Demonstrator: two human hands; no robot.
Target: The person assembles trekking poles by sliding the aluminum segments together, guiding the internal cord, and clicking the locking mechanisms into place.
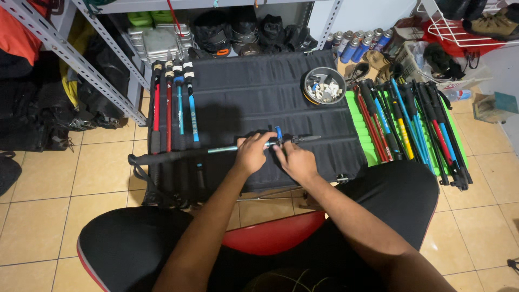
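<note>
A trekking pole (184,155) with a black foam grip and teal shaft lies across a black folding table (259,92). My left hand (252,153) is shut around its shaft near the middle. My right hand (296,160) pinches the pole just right of that, at a joint with a small blue lever (278,132). The pole's metal tip points right.
Several red and blue poles (173,103) lie on the table's left side. A round tin of small white parts (324,86) sits at the back right. More poles lie on a green mat (411,124) at the right. Shelves with bags stand left; spray cans stand behind.
</note>
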